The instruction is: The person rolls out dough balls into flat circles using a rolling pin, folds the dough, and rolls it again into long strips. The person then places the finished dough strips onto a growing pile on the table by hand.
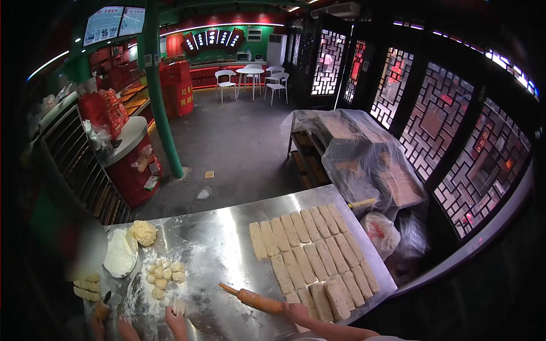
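My right hand (pixel 297 312) is closed round the near handle of a wooden rolling pin (pixel 259 300), which lies slantwise over the steel table with its far handle pointing left. My left hand (pixel 175 323), at the lower edge, pinches a small flattened piece of dough (pixel 179 307) on the floured steel. Just beyond it sits a cluster of small dough balls (pixel 165 273). Beside my right hand, long pale dough-like strips (pixel 301 258) lie in rows, with a thicker slab (pixel 338 300) near my wrist.
At the left, a co-worker's hand (pixel 98 324) holds a dark-tipped tool and another hand (pixel 126 328) rests nearby. A flour heap (pixel 120 254), a dough lump (pixel 144 232) and cut strips (pixel 87 287) sit there. A plastic-covered rack (pixel 364 153) stands beyond the table (pixel 219 230).
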Available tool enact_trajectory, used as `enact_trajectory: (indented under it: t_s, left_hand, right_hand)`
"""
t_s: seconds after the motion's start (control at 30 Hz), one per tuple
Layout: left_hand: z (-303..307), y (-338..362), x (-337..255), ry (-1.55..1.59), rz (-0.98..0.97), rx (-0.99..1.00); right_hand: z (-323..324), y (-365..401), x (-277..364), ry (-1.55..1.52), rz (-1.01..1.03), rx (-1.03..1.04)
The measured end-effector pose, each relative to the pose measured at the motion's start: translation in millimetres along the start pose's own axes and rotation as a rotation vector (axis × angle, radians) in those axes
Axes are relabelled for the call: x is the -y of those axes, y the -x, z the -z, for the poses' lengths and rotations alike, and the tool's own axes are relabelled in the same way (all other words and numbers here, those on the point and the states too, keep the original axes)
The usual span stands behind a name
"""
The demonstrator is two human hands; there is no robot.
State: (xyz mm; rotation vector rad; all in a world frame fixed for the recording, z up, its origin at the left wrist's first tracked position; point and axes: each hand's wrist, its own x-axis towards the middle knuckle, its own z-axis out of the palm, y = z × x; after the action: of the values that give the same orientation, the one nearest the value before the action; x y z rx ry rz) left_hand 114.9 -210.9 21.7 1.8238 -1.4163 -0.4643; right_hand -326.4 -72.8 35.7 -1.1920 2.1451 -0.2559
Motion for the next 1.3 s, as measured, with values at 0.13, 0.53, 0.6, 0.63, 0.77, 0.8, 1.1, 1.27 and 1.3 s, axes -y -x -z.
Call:
enact_trajectory:
  t_s: [0.13, 0.53, 0.6, 0.63, 0.77, 0.8, 1.1, 1.27, 1.3]
  left_hand:
    - [-20.8, 84.8, -88.4, -0.087, -0.277, 0.258]
    - [-3.1, 127.6, -107.5, -0.106, -0.317, 0.275]
    - [4.8, 126.2, -96.9, -0.191, -0.302, 0.301]
    - [3.5, 123.0, -92.0, -0.260, -0.328, 0.302]
    - [-27.7, 119.8, -52.1, -0.540, -0.303, 0.550]
    - [-42.1, 102.3, -53.2, -0.509, -0.368, 0.403]
    - [-105.4, -25.3, -72.3, -0.698, -0.066, 0.422]
    - [-59.7, 74.8, -51.7, -0.516, -0.264, 0.338]
    - [-45.6, 100.8, -51.2, -0.487, -0.291, 0.371]
  right_hand:
    - [-9.1, -14.2, -3.6, 0.042, 0.161, -0.073]
    - [2.9, 10.0, 10.4, 0.211, 0.519, -0.037]
    - [-4.0, 17.6, 10.4, 0.160, 0.550, 0.034]
    - [-15.1, 15.1, 8.1, 0.166, 0.540, 0.052]
    - [-53.5, -10.5, 24.0, 0.228, 0.558, -0.052]
    - [-47.3, -28.3, 39.6, 0.207, 0.571, -0.081]
    - [-29.5, -174.7, 118.7, 0.678, 0.697, -0.089]
    - [-48.0, -94.1, 73.2, 0.352, 0.550, -0.053]
    - [-42.9, -66.3, 65.5, 0.335, 0.559, -0.040]
